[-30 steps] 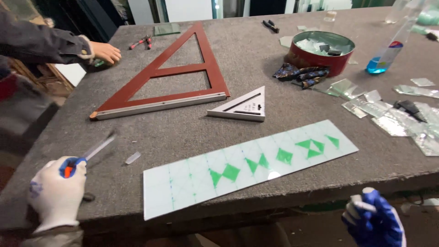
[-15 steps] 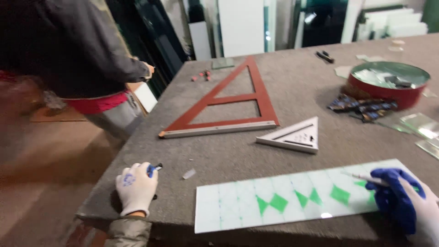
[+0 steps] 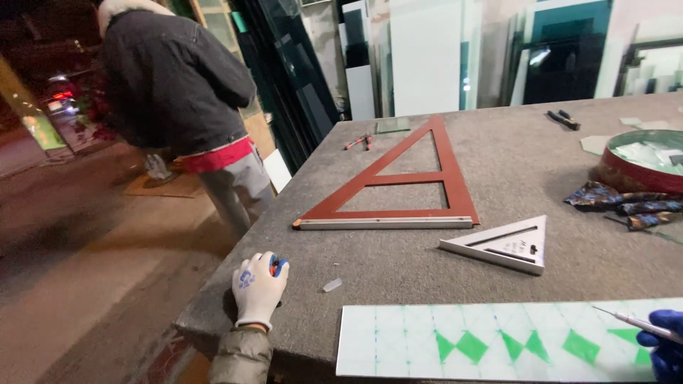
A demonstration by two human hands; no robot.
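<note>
hands: left hand (image 3: 259, 287) grips one marker (image 3: 277, 266); right hand (image 3: 663, 346) perhaps pinches one pen (image 3: 632, 321).

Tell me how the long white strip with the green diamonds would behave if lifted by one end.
The strip looks like thin, flat glass, so it would probably stay stiff rather than droop. Being long and narrow, it may well snap if raised by one end alone. Its glossy face suggests it could slip in the gloved right hand, and it overhangs the table edge.
</note>
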